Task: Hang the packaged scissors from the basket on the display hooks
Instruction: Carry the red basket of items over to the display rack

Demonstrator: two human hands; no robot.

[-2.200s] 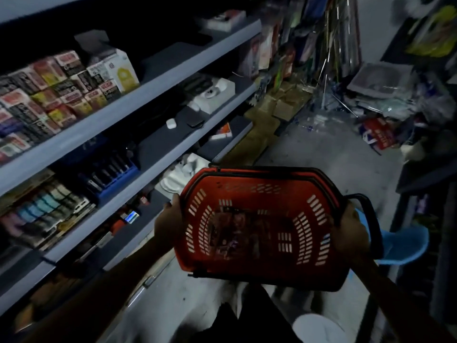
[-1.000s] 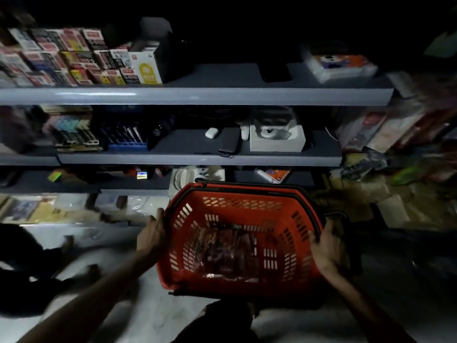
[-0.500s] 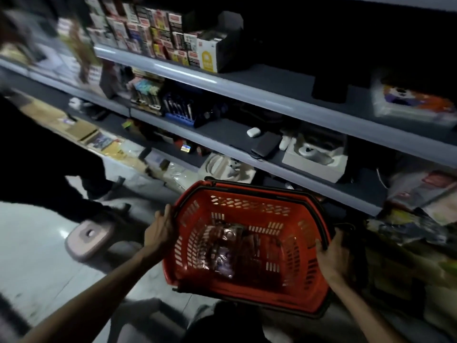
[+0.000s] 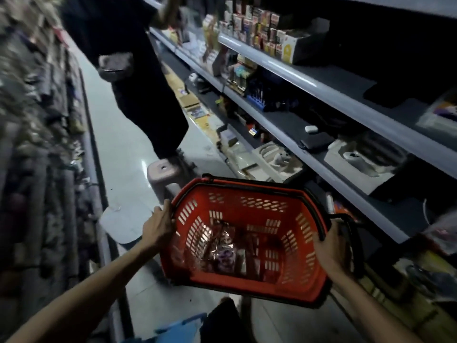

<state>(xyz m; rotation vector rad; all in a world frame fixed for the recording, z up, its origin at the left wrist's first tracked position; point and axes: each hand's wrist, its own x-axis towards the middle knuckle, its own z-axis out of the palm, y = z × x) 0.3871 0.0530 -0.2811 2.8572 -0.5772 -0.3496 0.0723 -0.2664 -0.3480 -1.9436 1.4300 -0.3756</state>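
A red plastic basket with black rim and handles hangs in front of me, held by both hands. My left hand grips its left rim. My right hand grips the right rim beside a folded-down black handle. Several shiny packaged scissors lie in a heap on the basket's bottom. The display hooks are not clearly visible in this dim, blurred view.
Grey shelves with boxed goods run along the right. Another person in dark clothes stands ahead in the aisle with one foot on a small stool. Blurred goods line the left. A blue object lies by my feet.
My view has swung left along the aisle, from facing the shelves to looking down it. The basket stays in both hands. The person and the stool have come into view.
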